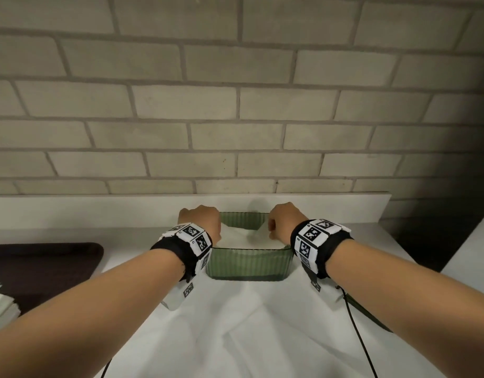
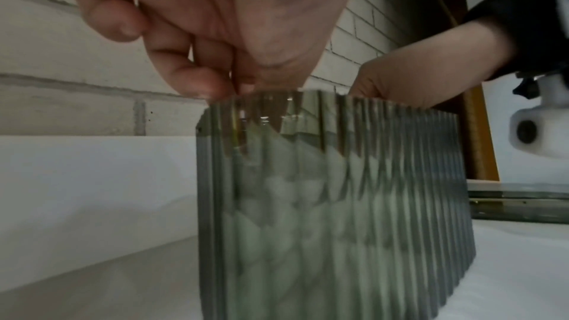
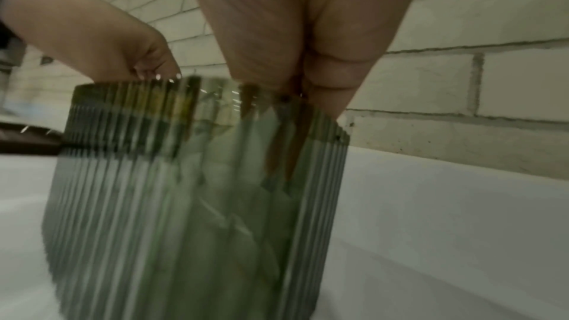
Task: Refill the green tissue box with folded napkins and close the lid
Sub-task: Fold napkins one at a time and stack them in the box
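The green ribbed tissue box stands open on a white cloth, with white folded napkins inside it. My left hand is at the box's left end and my right hand at its right end. Both have curled fingers that pinch the napkins' raised edges just inside the rim. In the left wrist view my left hand meets the rim of the box. In the right wrist view my right hand dips into the box. The green lid lies flat under my right forearm.
A dark brown tray sits at the left, with a stack of white napkins in front of it. A white ledge and a brick wall close off the back. The white cloth covers the table in front of the box.
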